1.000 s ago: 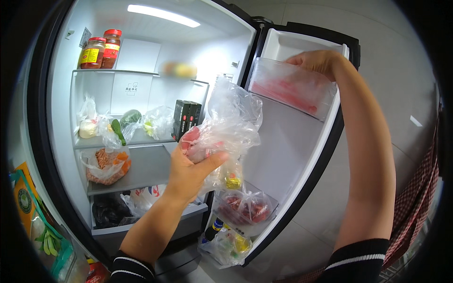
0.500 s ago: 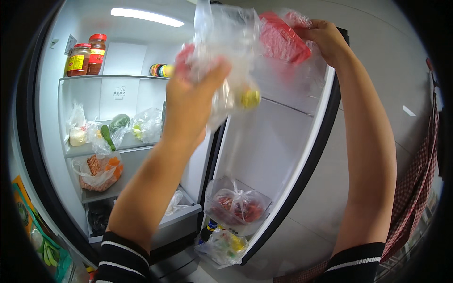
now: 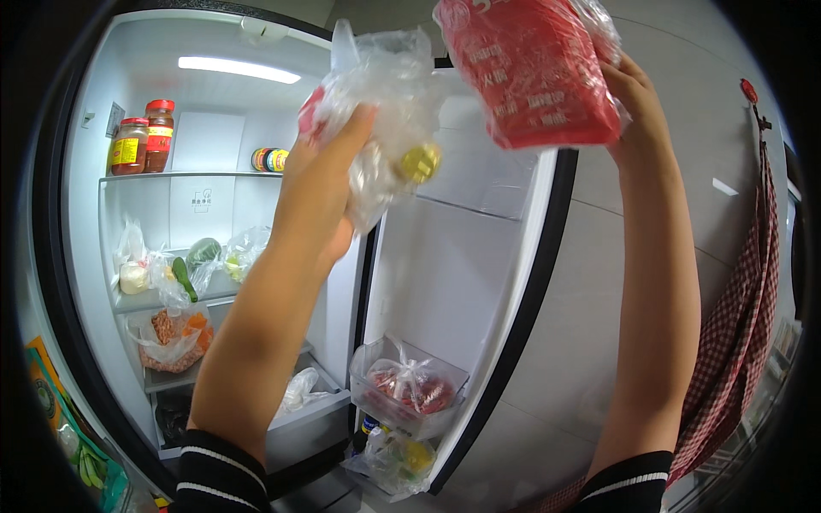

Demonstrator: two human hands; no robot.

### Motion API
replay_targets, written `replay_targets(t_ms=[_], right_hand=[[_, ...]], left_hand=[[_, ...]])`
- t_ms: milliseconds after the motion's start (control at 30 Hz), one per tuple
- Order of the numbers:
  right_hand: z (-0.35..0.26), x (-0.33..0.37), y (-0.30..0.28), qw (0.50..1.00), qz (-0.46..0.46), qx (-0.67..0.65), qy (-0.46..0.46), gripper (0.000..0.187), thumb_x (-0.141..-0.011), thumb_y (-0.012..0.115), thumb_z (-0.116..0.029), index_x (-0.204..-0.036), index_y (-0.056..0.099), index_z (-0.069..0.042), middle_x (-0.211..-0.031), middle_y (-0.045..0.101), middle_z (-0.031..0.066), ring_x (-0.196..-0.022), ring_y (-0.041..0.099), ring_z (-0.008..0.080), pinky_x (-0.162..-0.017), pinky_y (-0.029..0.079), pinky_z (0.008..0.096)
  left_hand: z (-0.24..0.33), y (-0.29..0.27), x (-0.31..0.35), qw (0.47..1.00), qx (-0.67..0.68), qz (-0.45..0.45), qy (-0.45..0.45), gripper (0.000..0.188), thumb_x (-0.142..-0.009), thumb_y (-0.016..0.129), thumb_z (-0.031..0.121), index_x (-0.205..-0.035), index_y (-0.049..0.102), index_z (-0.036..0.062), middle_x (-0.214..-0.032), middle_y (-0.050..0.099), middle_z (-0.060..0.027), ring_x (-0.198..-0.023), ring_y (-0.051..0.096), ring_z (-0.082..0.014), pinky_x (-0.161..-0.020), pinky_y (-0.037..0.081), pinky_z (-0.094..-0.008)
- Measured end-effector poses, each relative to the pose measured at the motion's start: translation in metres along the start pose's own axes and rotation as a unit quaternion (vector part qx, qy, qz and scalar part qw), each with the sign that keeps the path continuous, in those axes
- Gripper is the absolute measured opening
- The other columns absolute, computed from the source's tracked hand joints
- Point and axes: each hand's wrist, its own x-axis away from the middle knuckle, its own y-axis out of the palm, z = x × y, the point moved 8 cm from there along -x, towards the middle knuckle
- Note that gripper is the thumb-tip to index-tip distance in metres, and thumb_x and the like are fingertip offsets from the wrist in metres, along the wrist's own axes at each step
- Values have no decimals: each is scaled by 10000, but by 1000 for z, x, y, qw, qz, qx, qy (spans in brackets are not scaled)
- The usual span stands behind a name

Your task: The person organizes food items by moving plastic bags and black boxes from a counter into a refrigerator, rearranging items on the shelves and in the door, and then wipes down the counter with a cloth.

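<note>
My left hand [image 3: 318, 175] is closed around a crumpled clear plastic bag [image 3: 395, 90], held up in front of the open fridge. A gold, roundish item [image 3: 420, 162] shows at the bag's right side, and something red and white shows at its left; the rest of its contents is unclear. Higher up on the right, my right hand [image 3: 640, 107] grips the edge of a red packet [image 3: 539, 81] with white print. Loose clear plastic is bunched at that packet's upper right. The two held things are apart, near the top of the open fridge door [image 3: 462, 256].
Two red-lidded jars [image 3: 130, 147] stand on the top shelf [image 3: 205, 176]. Bagged vegetables [image 3: 203, 256] lie below, above a bag of peanuts and carrot pieces [image 3: 175, 338]. The door's bin [image 3: 363, 385] holds a tied bag of red food [image 3: 415, 385]. A checked cloth [image 3: 735, 359] hangs at right.
My right hand has lifted the red packet up out of the door's upper shelf, toward me. My left hand still holds the clear bag, slightly further left in view. The view has shifted.
</note>
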Motion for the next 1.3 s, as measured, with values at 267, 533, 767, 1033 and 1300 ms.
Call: replay_targets(t_ms=[267, 533, 767, 1033, 1300], right_hand=[[-23, 127, 54, 977, 83, 193, -42, 256, -718, 597, 69, -972, 631, 63, -801, 631, 34, -695, 564, 62, -617, 464, 201], [27, 257, 147, 888, -13, 404, -218, 332, -595, 656, -76, -922, 646, -19, -910, 596, 134, -722, 573, 260, -605, 472, 322], [46, 295, 184, 957, -59, 245, -143, 412, -575, 685, -83, -978, 632, -17, -948, 574, 151, -752, 558, 287, -624, 448, 355], [42, 342, 209, 929, -201, 226, -214, 401, -699, 658, -137, -1091, 625, -57, -1044, 607, 130, -794, 591, 235, -635, 454, 306], [14, 389, 156, 953, -4, 213, -217, 419, -736, 718, -213, -1105, 613, -48, -1123, 587, 162, -853, 585, 237, -702, 462, 309]], left_hand=[[-32, -54, 125, 986, -73, 147, 1, 458, -876, 631, 58, -1288, 436, 14, -1176, 574, -81, -1047, 564, -153, -892, 468, -303], [-97, -64, 210, 987, 12, 91, -130, 721, -777, 723, 448, -1290, 431, 33, -1213, 546, -71, -1075, 557, -169, -929, 463, -331], [-143, -100, 239, 956, 126, 29, -262, 588, -856, 644, 408, -1289, 441, 66, -1189, 558, -90, -1116, 532, -201, -914, 485, -376], [-160, -116, 255, 950, 111, 86, -277, 514, -888, 584, 376, -1280, 456, 69, -1191, 561, -100, -1106, 541, -209, -918, 486, -378], [-108, -151, 301, 951, 25, 204, -232, 448, -919, 524, 345, -1271, 471, 72, -1192, 564, -110, -1095, 551, -217, -922, 488, -381]])
